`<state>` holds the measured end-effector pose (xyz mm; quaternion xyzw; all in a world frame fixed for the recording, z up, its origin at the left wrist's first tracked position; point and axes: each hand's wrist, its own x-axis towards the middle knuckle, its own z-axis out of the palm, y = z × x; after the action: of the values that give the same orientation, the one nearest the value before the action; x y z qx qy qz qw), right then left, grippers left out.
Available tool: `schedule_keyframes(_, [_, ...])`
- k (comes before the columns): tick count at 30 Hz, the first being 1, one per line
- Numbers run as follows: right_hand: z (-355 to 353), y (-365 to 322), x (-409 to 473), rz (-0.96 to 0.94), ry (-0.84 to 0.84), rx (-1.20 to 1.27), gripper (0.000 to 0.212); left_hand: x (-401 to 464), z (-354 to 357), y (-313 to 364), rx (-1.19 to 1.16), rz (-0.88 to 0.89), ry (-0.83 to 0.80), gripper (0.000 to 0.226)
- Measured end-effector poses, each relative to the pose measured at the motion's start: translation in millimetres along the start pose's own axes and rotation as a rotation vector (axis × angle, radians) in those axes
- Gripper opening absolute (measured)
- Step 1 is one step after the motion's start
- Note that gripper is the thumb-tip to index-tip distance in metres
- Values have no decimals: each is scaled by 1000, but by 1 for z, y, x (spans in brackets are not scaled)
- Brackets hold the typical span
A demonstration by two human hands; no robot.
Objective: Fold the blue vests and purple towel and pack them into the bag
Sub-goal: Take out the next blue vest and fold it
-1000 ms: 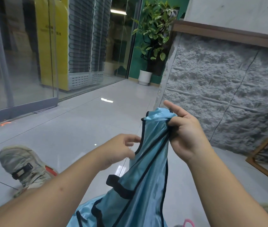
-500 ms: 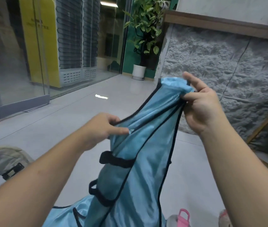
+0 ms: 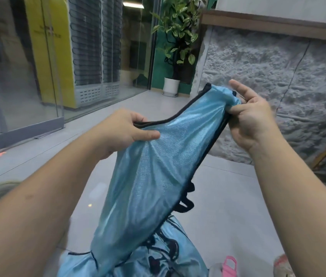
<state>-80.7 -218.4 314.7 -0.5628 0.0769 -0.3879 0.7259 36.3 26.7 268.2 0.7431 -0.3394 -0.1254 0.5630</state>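
Both hands hold one blue vest [image 3: 150,176] up in the middle of the frame. The left hand [image 3: 127,130] has its fingers curled over the black-trimmed top edge, with the thumb pressed flat on the shiny front, while the right hand [image 3: 252,118] pinches a bunched corner of the cloth between thumb and curled fingers, its index finger sticking out straight above. A second ago the left hand was free and only reaching in; it has since closed on the edge and drawn leftward, so the trim between the two hands now runs as a taut curve and the panel hangs wide instead of roped up. That suggests the vest is being shaken out and squared for its first fold, so the task looks to be at an early stage. Below, at the bottom of the frame, more blue vests [image 3: 158,260] lie in a loose heap with tangled black straps, unfolded. A small pink handle [image 3: 229,265] shows at the lower right; whether it belongs to the bag cannot be told. No purple towel is visible. Beyond lie the pale tiled floor [image 3: 54,156], a shoe [image 3: 2,188] at the left edge, a rough stone wall [image 3: 277,80] upper right and a potted plant [image 3: 178,43] at top centre.
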Motion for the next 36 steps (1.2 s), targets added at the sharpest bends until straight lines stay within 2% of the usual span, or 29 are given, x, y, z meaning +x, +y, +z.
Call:
schedule_keyframes(3, [0, 5, 2, 19, 9, -4, 59, -3, 0, -6, -59, -75, -48, 48])
schedule_keyframes(8, [0, 13, 5, 44, 16, -44, 52, -5, 0, -25, -301, -209, -233, 56])
schedule_keyframes(11, [-2, 24, 6, 82, 27, -70, 47, -7, 6, -36, -485, -193, -332, 34])
schedule_keyframes(13, [-3, 39, 7, 141, 31, -74, 43, -8, 13, -43, -582, -152, -394, 36])
schedule_keyframes(16, [-6, 71, 8, 256, 43, -45, 37, -7, 26, -49, -675, -170, -376, 25])
schedule_keyframes(19, [-15, 108, 1, 412, 33, -3, 39, -6, 39, -49, -686, -278, -297, 20])
schedule_keyframes(22, [-30, 140, -17, 656, 13, -4, 20, 0, 46, -54, -717, -362, -191, 37])
schedule_keyframes(23, [-34, 148, -25, 720, 34, -47, 10, 2, 48, -54, -737, -379, -164, 39])
schedule_keyframes(24, [-40, 157, -34, 762, 37, -108, 9, 4, 49, -54, -760, -388, -137, 40])
schedule_keyframes(26, [-50, 168, -54, 827, -18, -171, 20, 8, 50, -54, -806, -395, -87, 35])
schedule_keyframes(29, [-55, 175, -74, 975, -80, 25, 60, 16, 49, -54, -833, -398, -14, 28])
schedule_keyframes(33, [-46, 176, -72, 970, -284, 207, 116, 25, 39, -58, -872, -477, 47, 42])
schedule_keyframes(34, [-44, 173, -71, 955, -323, 245, 122, 27, 36, -60, -898, -499, 76, 46])
schedule_keyframes(36, [-44, 166, -70, 892, -447, 314, 122, 29, 28, -66, -947, -535, 166, 51])
